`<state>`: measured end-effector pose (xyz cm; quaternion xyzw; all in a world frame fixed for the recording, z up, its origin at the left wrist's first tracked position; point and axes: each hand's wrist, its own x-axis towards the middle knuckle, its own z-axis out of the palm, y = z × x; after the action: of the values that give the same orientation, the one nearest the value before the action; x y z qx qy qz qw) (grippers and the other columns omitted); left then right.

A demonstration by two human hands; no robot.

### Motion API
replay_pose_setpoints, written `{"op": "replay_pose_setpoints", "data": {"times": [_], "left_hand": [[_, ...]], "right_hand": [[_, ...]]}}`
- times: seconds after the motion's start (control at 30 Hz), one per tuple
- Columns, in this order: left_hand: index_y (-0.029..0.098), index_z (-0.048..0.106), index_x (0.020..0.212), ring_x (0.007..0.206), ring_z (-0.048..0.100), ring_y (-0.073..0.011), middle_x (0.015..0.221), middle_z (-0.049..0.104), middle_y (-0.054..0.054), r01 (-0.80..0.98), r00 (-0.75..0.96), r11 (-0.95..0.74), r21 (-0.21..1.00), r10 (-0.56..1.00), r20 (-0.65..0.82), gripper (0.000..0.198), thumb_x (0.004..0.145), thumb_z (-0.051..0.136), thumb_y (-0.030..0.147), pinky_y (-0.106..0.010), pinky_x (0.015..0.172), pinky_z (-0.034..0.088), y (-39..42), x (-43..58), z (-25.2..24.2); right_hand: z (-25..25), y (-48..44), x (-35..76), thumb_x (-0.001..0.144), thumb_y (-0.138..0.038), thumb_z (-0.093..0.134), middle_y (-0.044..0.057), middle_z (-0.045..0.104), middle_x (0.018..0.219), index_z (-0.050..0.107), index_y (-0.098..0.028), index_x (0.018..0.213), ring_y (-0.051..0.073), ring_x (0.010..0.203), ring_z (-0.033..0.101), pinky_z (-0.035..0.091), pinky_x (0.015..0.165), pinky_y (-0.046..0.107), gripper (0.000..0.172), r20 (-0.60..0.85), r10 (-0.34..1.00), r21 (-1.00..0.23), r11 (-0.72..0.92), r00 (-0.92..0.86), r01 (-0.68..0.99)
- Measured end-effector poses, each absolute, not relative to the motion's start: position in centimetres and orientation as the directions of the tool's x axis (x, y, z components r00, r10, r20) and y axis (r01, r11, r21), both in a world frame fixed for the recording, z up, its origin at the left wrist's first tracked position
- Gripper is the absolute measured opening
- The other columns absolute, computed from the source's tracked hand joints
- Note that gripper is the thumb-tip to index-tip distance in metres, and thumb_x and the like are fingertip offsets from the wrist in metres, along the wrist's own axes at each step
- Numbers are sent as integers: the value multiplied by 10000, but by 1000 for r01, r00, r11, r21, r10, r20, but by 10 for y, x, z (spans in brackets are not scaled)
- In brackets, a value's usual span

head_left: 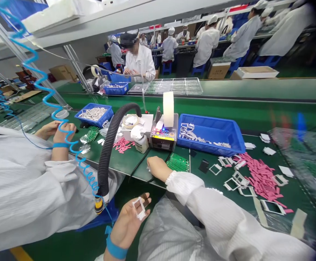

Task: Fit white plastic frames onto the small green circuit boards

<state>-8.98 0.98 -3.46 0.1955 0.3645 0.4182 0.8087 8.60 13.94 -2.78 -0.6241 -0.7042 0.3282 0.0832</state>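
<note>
your left hand (127, 224) is down near your lap, well in front of the big blue bin (210, 134), palm up with a blue wrist strap on. a white rectangular frame (139, 208) sits across it, and the fingers (147, 198) are curled up against the frame, so it looks held, though not in a hard clamp. your right hand (158, 168) is just left of the bin's front corner, resting on the green mat (296, 188). its fingers look together and bent down, but they're partly hidden, so i can't tell if they're pinching anything. a green circuit strip (177, 162) lies just beside that hand, right in front of the bin.

the bin holds a pile of white frames (193, 136). more loose white frames (234, 181) and a heap of pink strips (261, 177) sit on the mat in front of the bin's right end. a tape dispenser (164, 132) stands touching the bin's left side, and a black corrugated hose (109, 152) curves up further left of it. past that, a co-worker's hands (64, 132) are well left of the bin, with a coiled blue hose (42, 87) hanging nearby.
</note>
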Motion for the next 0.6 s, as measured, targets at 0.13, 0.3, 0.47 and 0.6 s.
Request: {"op": "replay_pose_setpoints", "data": {"times": [0.13,0.3,0.47,0.6], "left_hand": [[175,727,935,1150,526,-332,1232,611,-157,-534,405,581,614,814,-417,444,565,805,409,-434,922,426,9,-86,-34],[191,719,955,1175,511,-337,1257,598,-150,-541,411,559,628,827,-382,418,614,770,427,-440,936,425,8,-93,-36],[169,719,938,1155,530,-320,1248,602,-154,-537,424,584,609,811,-404,400,610,782,389,-412,918,448,11,-91,-42],[159,714,967,1148,535,-322,1237,607,-163,-519,476,621,588,781,-405,429,610,783,387,-413,906,458,16,-77,-39]], "right_hand": [[-5,139,80,851,-250,606,48,637,987,599,-126,1010,155,868,621,525,765,334,202,-223,945,-715,8,-239,699],[57,103,124,837,-165,578,37,667,955,484,-139,1201,122,840,649,519,772,265,377,-9,986,-887,68,-164,457],[78,74,180,808,-281,617,49,685,933,612,-150,1044,150,813,658,521,741,282,270,140,990,-943,142,-30,300],[35,97,152,810,-171,606,43,703,850,661,-119,889,142,773,658,519,721,263,110,-1,969,-809,144,-245,570]]}}
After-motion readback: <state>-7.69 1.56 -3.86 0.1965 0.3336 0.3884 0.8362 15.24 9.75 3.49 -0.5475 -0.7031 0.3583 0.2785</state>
